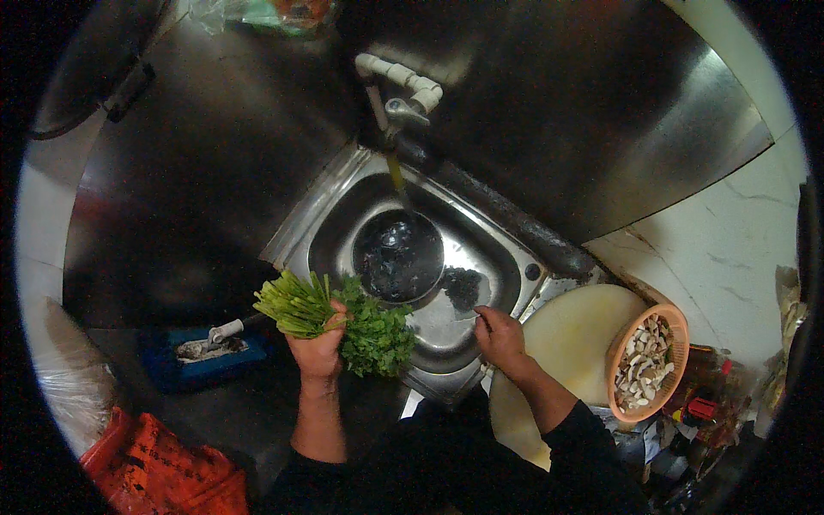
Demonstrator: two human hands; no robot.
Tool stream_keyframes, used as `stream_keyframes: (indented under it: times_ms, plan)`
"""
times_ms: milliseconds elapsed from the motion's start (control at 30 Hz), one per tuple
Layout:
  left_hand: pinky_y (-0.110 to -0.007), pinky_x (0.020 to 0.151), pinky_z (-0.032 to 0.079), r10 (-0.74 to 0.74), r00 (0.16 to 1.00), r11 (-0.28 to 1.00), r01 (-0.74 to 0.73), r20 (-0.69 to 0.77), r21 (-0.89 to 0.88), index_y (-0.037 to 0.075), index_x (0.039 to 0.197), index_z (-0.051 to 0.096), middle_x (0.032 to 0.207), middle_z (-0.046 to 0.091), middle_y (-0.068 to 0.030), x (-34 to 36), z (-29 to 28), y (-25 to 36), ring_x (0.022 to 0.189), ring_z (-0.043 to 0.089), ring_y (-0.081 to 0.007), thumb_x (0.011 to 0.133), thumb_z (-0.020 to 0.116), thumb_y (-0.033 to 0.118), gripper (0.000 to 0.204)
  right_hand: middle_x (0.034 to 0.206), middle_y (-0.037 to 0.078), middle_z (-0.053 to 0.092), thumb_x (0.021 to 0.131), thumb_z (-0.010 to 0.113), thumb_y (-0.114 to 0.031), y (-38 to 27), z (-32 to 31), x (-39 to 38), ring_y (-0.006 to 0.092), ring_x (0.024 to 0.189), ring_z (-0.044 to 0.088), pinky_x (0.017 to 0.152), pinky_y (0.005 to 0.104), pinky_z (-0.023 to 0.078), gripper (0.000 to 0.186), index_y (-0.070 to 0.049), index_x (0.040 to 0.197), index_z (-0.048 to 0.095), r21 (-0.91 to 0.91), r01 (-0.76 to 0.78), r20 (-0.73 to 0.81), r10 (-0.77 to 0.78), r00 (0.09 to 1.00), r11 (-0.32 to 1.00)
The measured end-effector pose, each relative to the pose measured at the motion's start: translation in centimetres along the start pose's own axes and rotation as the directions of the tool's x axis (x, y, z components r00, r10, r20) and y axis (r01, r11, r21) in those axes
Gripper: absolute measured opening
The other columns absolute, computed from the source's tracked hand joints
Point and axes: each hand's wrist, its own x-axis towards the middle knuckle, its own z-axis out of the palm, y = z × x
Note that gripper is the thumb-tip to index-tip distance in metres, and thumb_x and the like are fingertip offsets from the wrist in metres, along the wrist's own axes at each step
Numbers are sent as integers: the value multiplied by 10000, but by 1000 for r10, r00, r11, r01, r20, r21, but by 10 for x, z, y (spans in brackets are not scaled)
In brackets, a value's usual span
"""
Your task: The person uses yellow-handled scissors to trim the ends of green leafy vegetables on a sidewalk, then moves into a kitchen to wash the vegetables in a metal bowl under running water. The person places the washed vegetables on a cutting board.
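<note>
Green frilly leaves [378, 339], slim stems [293, 305], rounded steel sink [439, 342]

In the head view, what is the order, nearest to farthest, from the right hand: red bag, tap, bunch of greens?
From the right hand:
1. Bunch of greens: left, in the left hand.
2. Tap: ahead, leftward.
3. Red bag: lower left.

The steel sink [438, 345] holds a round vessel [397, 257]; a basket [682, 339] overlaps the pale board [577, 326].
</note>
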Motion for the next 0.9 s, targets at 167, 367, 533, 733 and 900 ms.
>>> stream_keyframes:
  times_ms: [167,367,533,733,900]
  plan:
    - [-326,732,521,9,1000,999,-8,-26,38,-2,1053,556,916,626,-82,0,2,1,785,606,-177,697,640,-59,370,901,195,662,822,587,-97,0,-1,-2,362,790,647,708,438,525,206,-14,1004,634,-4,-17,10,17,1000,1000]
    - [-349,727,523,61,981,994,-43,-185,103,5,1055,565,923,617,-81,16,-6,8,809,597,-184,731,646,-60,340,890,185,663,824,587,-98,0,-2,-2,358,784,647,701,436,526,196,-27,998,640,22,-10,-13,10,1000,1000]
    - [-367,728,493,144,972,989,-137,-186,50,-12,1031,585,948,614,-91,39,-23,13,799,590,-204,751,658,-31,289,876,183,662,827,587,-94,1,0,-1,354,773,647,694,428,527,189,-23,994,640,42,-16,-27,17,1000,999]
    - [-376,733,503,175,970,984,-167,-171,61,-25,983,607,934,630,-110,49,-26,9,793,607,-221,759,626,-33,225,867,187,659,827,585,-84,0,-1,0,353,770,648,689,421,527,185,-17,991,637,79,-38,-22,40,999,996]
    - [-352,748,510,70,976,994,-86,-208,-69,-8,1006,600,925,616,-91,54,-8,-10,828,594,-191,744,610,-67,268,869,186,658,829,584,-88,1,0,-1,351,770,648,690,415,525,191,-17,998,638,80,-40,-32,43,999,996]
